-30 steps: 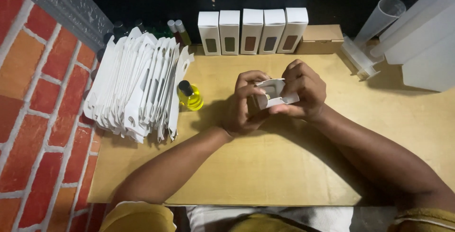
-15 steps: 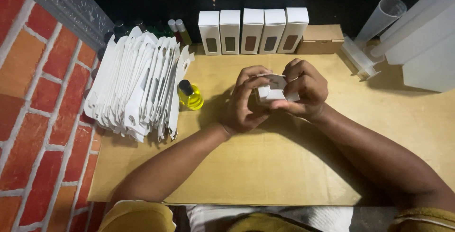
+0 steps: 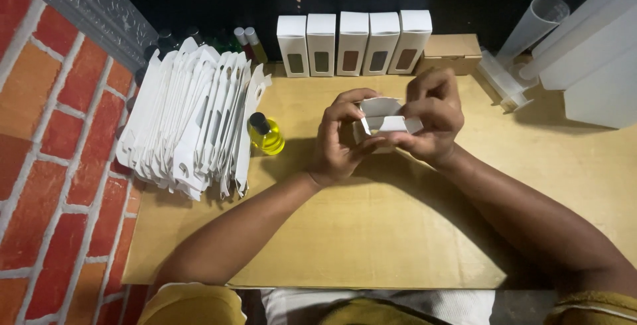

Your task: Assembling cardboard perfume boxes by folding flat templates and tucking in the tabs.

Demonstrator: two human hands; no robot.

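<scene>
Mid-fold on a small white box (image 3: pixel 387 124), held just above the worktop (image 3: pixel 371 232) between both hands. Left hand (image 3: pixel 338 142) cupped round the near left side, thumb and fingers pressed to the card. Right hand (image 3: pixel 431 122) closed on the far right side, fingertips bent over the top edge. So: both grips narrow and holding the box, neither one open.

Judging by the shape, at the flap stage. One rounded flap (image 3: pixel 379 106) standing up at the open end, not yet tucked in. Closing that end would call for a steady hold with the left grip and a light push with a right fingertip, bending the flap along its crease and sliding it inside the wall without crushing the thin card.

Box right between the two grips, touching both and clear of the worktop, about midway across and toward the back.

Elsewhere on the worktop:
- Near the left hand but apart from it, a small bottle of yellow liquid (image 3: pixel 267 136) with a dark cap.
- Just beside the bottle, a leaning stack of flat white cartons (image 3: pixel 192 122).
- Along the back edge, a row of five upright white boxes (image 3: pixel 355 43) with dark windows.
- To their right, a brown cardboard box (image 3: pixel 452 46).
</scene>
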